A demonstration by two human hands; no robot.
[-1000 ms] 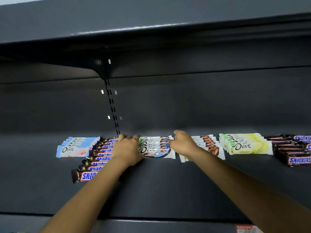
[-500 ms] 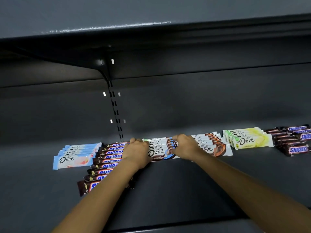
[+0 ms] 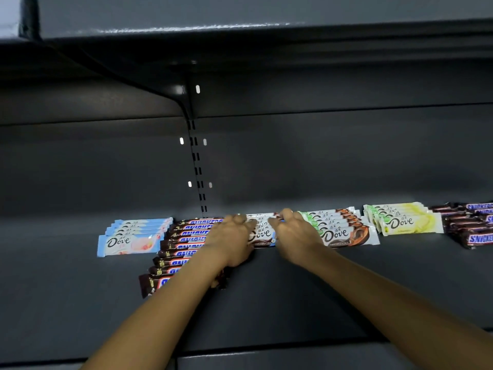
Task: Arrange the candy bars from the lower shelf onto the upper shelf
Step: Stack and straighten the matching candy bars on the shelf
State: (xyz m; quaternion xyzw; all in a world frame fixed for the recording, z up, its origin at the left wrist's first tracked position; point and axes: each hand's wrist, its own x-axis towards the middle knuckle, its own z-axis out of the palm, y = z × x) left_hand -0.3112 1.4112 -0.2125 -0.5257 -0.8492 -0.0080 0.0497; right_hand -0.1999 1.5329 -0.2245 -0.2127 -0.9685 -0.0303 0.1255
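A stack of white-and-blue Dove bars (image 3: 262,232) lies at the middle of the dark shelf (image 3: 293,289). My left hand (image 3: 229,241) covers its left end and my right hand (image 3: 296,236) its right end, fingers curled over the top of the stack. Both hands hold the stack from the sides, and most of it is hidden between them.
Left of the hands lie a row of Snickers bars (image 3: 181,247) and blue Dove bars (image 3: 130,243). To the right lie brown Dove bars (image 3: 344,232), yellow Dove bars (image 3: 408,222) and more Snickers bars (image 3: 472,231). Another shelf (image 3: 240,30) hangs overhead with a slotted upright (image 3: 197,166).
Both hands have closed in on the middle Dove stack, hiding more of it. The view has tilted, so the shelf's front edge now shows lower in the frame.
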